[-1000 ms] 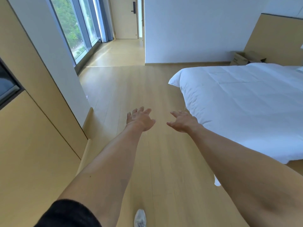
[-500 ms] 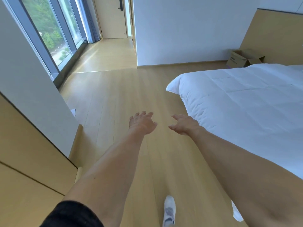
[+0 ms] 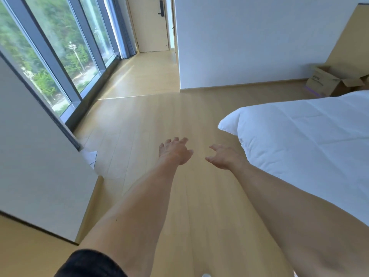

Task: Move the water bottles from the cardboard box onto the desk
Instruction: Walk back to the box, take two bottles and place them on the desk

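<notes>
Room: pale wooden plank floor [image 3: 139, 120] runs ahead to a white partition wall [image 3: 249, 41], with tall floor-to-ceiling windows [image 3: 65, 47] along the left
Bed: white quilted bed [image 3: 303, 144] fills the right side and lies between the person and the far corner
Box: open brown cardboard box with printed side [image 3: 327, 81] sits on the floor in the far right corner, its flaps up; the near edge of the bed hides its lower right part
Bottles: none visible, so I cannot tell how many are inside the box or how they lie
Desk: not in view
Bearing: box lies ahead and well to the right of both hands, well apart from them, beyond the bed corner
Right hand [image 3: 223, 156]: empty, fingers loosely spread and slightly bent; the nearer of the two to the box
Left hand [image 3: 174, 151]: empty, fingers spread, held just beside the right
Judgement: approach stage, nothing moved yet; the path likely bends right round the foot of the bed
</notes>
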